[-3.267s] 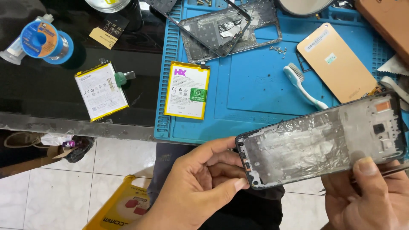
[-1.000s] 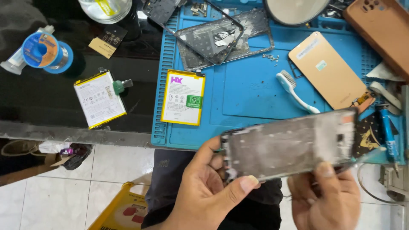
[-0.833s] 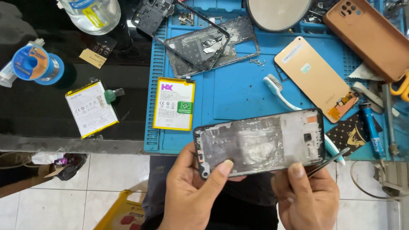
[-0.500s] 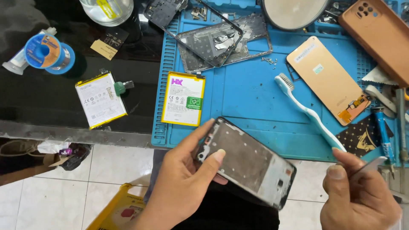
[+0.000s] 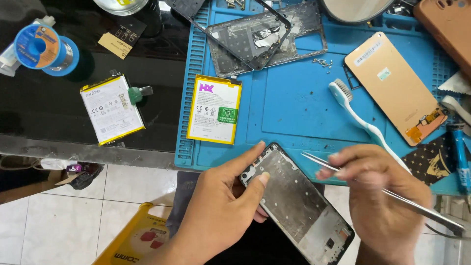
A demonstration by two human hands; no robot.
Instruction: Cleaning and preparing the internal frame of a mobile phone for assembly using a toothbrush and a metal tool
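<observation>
Your left hand point(image 5: 221, 211) is clamped on the black, bare metal-and-plastic phone frame point(image 5: 297, 206), thumb pressed on its face and fingers along its upper edge, holding it tilted over your lap just below the front lip of the blue silicone work mat point(image 5: 299, 98). Your right hand point(image 5: 382, 196) is closed around a pair of thin silver steel tweezers point(image 5: 373, 189), pinched between thumb and fingers, with the tips pointing left over the frame's upper right edge (whether they touch it I cannot tell). Your two hands sit close together, with the frame between them. On the mat lie a white-and-yellow rectangular phone battery point(image 5: 214, 109), a white-and-teal toothbrush point(image 5: 363, 122), a gold-backed phone screen panel point(image 5: 392, 86) and a second stripped grey frame point(image 5: 267, 37). On the black glass tabletop point(image 5: 49, 122) to the left rest another white battery with yellow edges point(image 5: 112, 109) and a blue spool of solder wire point(image 5: 44, 46).
</observation>
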